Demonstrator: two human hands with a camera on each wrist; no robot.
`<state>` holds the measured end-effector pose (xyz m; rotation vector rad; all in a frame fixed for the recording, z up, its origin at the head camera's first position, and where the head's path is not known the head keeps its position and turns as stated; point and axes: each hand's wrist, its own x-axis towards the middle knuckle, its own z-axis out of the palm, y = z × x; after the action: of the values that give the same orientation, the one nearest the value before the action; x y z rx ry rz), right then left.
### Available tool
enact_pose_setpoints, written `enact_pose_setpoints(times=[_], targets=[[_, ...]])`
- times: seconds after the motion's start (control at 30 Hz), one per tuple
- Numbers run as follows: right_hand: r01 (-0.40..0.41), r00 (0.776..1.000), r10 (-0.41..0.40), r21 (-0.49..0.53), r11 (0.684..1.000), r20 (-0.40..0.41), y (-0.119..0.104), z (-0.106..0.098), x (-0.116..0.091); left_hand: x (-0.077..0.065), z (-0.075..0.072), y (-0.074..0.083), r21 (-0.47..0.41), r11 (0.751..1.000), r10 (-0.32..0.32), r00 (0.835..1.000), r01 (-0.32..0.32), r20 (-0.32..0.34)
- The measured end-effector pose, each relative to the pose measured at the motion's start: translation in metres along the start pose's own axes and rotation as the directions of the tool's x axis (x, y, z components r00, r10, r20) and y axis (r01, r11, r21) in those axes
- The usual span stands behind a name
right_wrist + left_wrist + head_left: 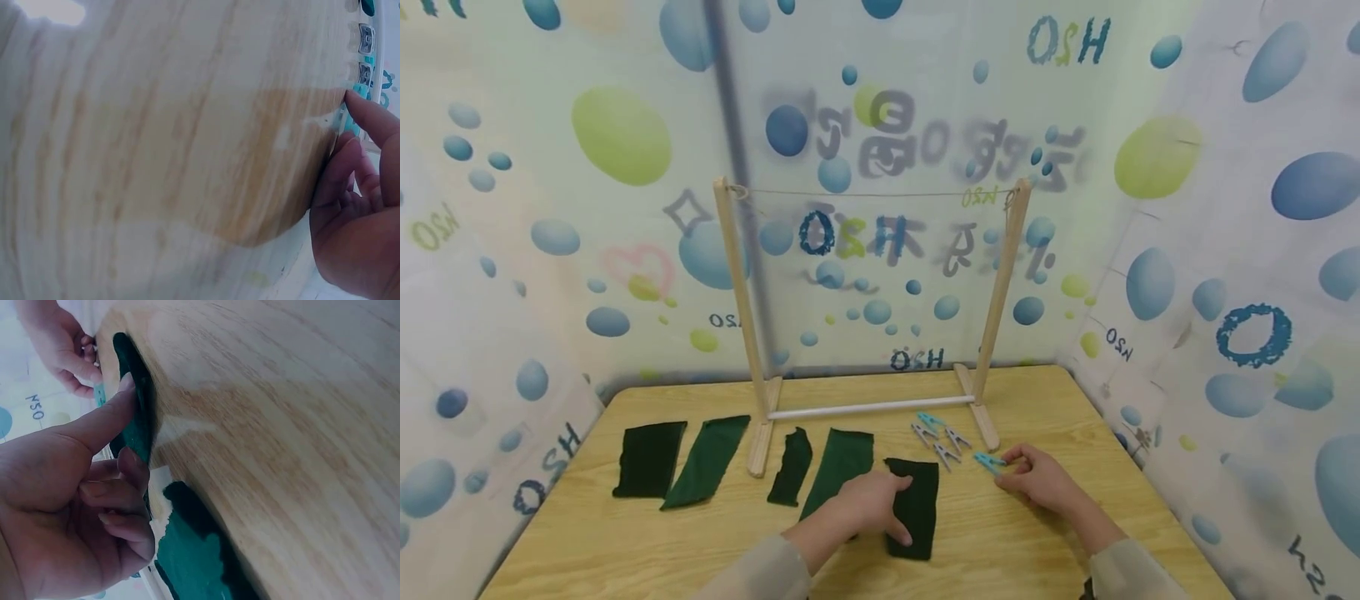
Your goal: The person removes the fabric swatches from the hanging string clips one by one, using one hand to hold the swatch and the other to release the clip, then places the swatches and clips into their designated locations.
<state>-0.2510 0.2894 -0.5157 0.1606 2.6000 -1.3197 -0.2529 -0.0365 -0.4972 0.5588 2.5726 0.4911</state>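
My left hand (868,500) lies over the left edge of a dark green cloth piece (917,504), thumb and index finger spread apart on it. In the left wrist view the thumb rests at the cloth (128,353) and the other fingers bend loosely. At the right, my right hand (1037,477) pinches a light blue clothespin (985,461) by its handle end, low at the tabletop. The right wrist view has thumb and index finger on either side of that clothespin (351,123). A brighter green cloth (844,458) is partly hidden behind my left forearm.
A wooden stand (749,333) with a string (880,195) across its top and a white bar (872,407) below stands at the back. Three greyish clothespins (947,454) and a blue one (930,419) lie near its right foot. More green cloths (711,460) lie leftward on the table (625,550).
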Motion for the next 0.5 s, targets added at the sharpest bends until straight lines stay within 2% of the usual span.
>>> enact_pose_setpoints(times=[0.1,0.27,0.33,0.43,0.5], targets=[[0.001,1.000,-0.001,-0.002,1.000,0.008,0.000,-0.001,0.001,-0.001,-0.001,0.002,-0.008,1.000,-0.011,1.000,0.012,0.014],[-0.001,1.000,0.001,-0.016,1.000,0.001,0.002,0.000,0.003,0.018,0.015,-0.016,0.033,0.999,0.029,1.000,-0.029,-0.002],[-0.003,1.000,0.003,-0.020,1.000,-0.009,0.002,0.001,0.002,0.020,0.016,-0.017,0.029,0.999,0.031,0.999,-0.031,-0.009],[0.004,1.000,-0.005,-0.015,1.000,-0.017,0.001,0.002,0.001,0.017,0.012,-0.015,0.017,1.000,0.023,1.000,-0.023,0.006],[0.011,1.000,-0.011,-0.009,1.000,-0.019,0.000,0.003,0.000,0.007,0.004,-0.006,-0.019,1.000,-0.001,1.000,0.001,0.020]])
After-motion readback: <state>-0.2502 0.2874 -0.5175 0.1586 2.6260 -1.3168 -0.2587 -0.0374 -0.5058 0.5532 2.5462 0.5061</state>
